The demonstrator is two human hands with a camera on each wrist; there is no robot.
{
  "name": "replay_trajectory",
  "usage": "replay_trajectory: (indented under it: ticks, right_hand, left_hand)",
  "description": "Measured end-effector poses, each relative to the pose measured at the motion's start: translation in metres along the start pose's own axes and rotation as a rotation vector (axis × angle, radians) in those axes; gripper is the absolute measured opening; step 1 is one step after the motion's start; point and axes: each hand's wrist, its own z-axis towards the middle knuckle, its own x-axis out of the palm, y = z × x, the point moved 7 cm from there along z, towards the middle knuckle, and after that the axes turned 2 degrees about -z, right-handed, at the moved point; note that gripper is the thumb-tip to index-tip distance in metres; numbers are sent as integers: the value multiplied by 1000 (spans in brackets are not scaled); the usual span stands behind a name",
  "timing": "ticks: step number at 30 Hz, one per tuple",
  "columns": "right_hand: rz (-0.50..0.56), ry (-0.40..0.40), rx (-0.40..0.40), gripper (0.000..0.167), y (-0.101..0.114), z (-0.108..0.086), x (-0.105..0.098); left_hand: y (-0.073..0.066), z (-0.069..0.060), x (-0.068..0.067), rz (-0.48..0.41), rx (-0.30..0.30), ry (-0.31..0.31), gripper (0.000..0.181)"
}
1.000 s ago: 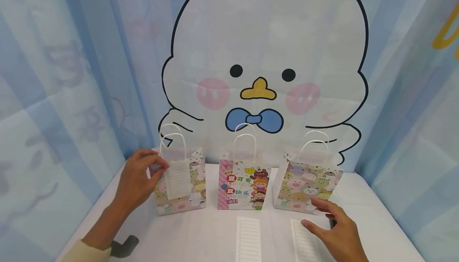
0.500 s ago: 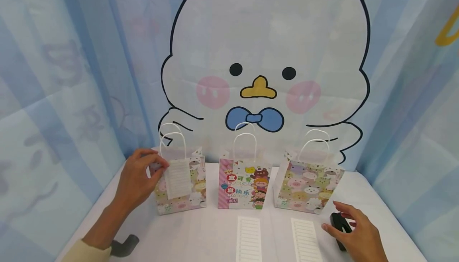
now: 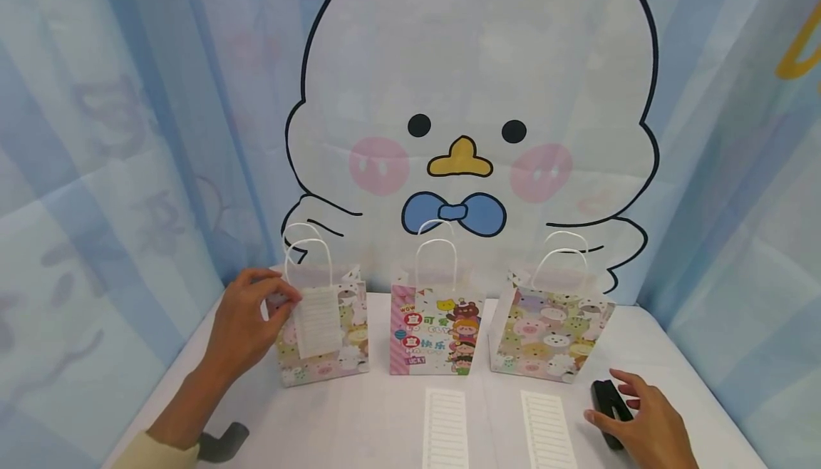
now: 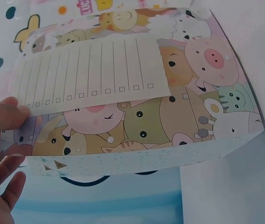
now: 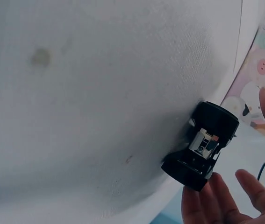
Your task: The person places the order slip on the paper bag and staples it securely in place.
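Near the surface's (image 3: 346, 419) far-left corner, your left hand (image 3: 246, 323) pinches a lined slip (image 3: 318, 323) against the left bag (image 3: 355, 337). Rightward stand the middle bag (image 3: 436, 330) and right bag (image 3: 551, 333), a flat slip (image 3: 445, 430) before each. Toward the right edge, your right hand (image 3: 651, 419), loosely parted, is at the black stapler (image 3: 606, 405).

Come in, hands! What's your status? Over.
Left hand pinches lined slip against leftmost bag. Right hand at black stapler, grip not closed. Nothing visibly in the way.
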Motion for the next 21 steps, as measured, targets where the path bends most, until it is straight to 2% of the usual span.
replay_trajectory:
  ticks: [15, 21]
  right_hand:
    - [-95, 38, 52, 117, -5, 13, 9]
    - [-127, 77, 107, 107, -11, 15, 13]
  left_hand:
    - [2, 0, 0, -2, -6, 3, 21]
    - [2, 1, -1, 0, -10, 1, 21]
